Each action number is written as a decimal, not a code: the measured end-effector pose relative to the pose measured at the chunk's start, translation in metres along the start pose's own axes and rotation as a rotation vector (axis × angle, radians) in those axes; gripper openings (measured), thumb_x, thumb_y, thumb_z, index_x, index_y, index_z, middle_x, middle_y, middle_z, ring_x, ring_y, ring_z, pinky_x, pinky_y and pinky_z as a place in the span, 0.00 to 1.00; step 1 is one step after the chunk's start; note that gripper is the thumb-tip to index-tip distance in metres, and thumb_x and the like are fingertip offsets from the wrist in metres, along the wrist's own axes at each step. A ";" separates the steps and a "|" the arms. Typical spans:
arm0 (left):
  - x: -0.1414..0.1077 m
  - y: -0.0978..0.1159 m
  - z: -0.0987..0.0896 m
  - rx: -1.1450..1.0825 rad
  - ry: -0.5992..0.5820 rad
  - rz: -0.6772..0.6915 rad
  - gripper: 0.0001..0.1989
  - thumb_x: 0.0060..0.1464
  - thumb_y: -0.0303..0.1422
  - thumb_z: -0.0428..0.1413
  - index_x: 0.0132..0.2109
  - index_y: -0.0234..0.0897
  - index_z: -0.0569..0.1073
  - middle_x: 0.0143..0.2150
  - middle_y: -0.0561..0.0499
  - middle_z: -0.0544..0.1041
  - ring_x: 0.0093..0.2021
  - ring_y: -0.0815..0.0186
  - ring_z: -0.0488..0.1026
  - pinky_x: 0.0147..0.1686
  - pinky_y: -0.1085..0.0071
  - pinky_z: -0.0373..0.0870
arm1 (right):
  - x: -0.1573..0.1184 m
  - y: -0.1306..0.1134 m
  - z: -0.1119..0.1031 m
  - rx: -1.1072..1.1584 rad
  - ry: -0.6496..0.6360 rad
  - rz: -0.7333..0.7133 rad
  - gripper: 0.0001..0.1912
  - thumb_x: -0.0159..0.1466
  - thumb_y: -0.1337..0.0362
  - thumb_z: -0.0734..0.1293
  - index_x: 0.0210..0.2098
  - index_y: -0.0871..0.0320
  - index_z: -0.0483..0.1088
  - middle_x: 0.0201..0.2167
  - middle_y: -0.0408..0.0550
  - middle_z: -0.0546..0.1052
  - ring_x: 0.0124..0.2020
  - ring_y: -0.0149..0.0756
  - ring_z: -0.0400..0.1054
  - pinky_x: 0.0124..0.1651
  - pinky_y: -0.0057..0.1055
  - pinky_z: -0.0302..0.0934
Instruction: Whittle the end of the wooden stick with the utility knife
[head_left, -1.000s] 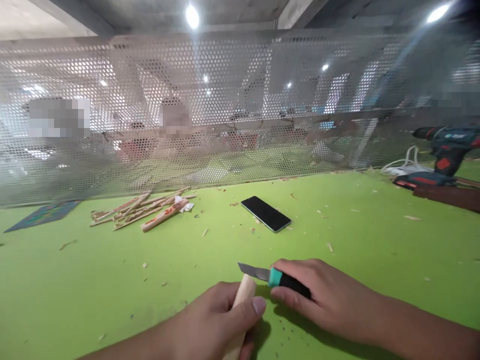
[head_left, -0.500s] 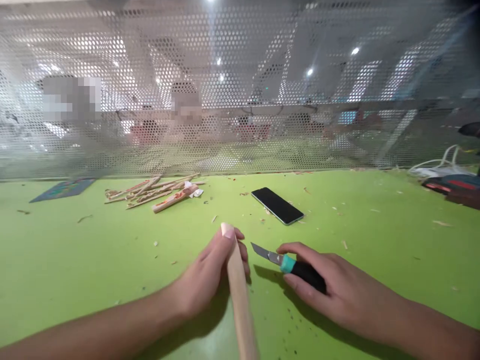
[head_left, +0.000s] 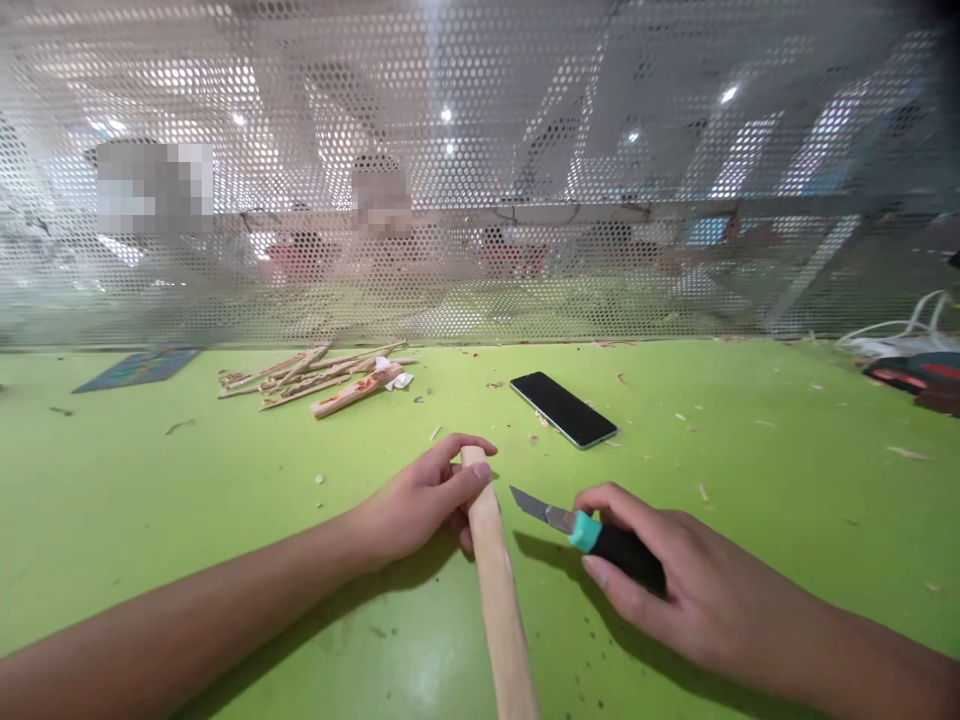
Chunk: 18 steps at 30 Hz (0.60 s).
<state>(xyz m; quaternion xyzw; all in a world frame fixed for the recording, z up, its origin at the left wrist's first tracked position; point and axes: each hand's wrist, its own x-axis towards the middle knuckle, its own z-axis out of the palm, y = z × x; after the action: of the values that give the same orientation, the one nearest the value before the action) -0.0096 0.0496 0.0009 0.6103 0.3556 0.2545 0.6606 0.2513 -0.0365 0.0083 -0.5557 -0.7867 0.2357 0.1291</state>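
The left hand (head_left: 431, 500) curls its fingers round the stick (head_left: 496, 580), over the surface (head_left: 187, 490). The right hand (head_left: 694, 585) wraps its fingers round the knife (head_left: 585, 531). Its blade (head_left: 536, 505) points near the left thumb (head_left: 469, 483); 1 slip could cut it.

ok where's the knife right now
In the head view, the knife is right of centre, in the right hand, its blade pointing toward the wooden stick without touching it; the phone lies farther back.
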 end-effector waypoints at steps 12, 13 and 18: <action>0.008 -0.010 -0.012 -0.188 -0.168 -0.071 0.17 0.72 0.39 0.50 0.58 0.35 0.75 0.35 0.44 0.81 0.33 0.65 0.80 0.33 0.71 0.81 | 0.001 0.001 0.002 -0.134 -0.063 -0.075 0.08 0.72 0.59 0.60 0.35 0.52 0.62 0.27 0.41 0.74 0.24 0.36 0.64 0.28 0.31 0.49; 0.008 -0.010 -0.013 -0.190 -0.178 -0.068 0.17 0.72 0.39 0.51 0.58 0.35 0.75 0.36 0.43 0.81 0.34 0.65 0.80 0.34 0.71 0.81 | 0.001 0.000 0.002 -0.131 -0.062 -0.078 0.08 0.71 0.59 0.61 0.35 0.52 0.62 0.26 0.41 0.74 0.24 0.36 0.63 0.28 0.31 0.49; 0.007 -0.008 -0.017 -0.185 -0.222 -0.063 0.17 0.69 0.40 0.56 0.57 0.35 0.78 0.49 0.38 0.82 0.41 0.62 0.82 0.38 0.72 0.81 | -0.001 -0.003 0.000 -0.112 -0.073 -0.073 0.09 0.72 0.59 0.61 0.34 0.52 0.62 0.27 0.41 0.74 0.24 0.36 0.64 0.28 0.30 0.49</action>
<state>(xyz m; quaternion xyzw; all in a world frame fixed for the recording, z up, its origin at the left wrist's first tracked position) -0.0191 0.0643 -0.0084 0.5599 0.2742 0.1961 0.7569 0.2491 -0.0380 0.0097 -0.5239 -0.8226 0.2068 0.0776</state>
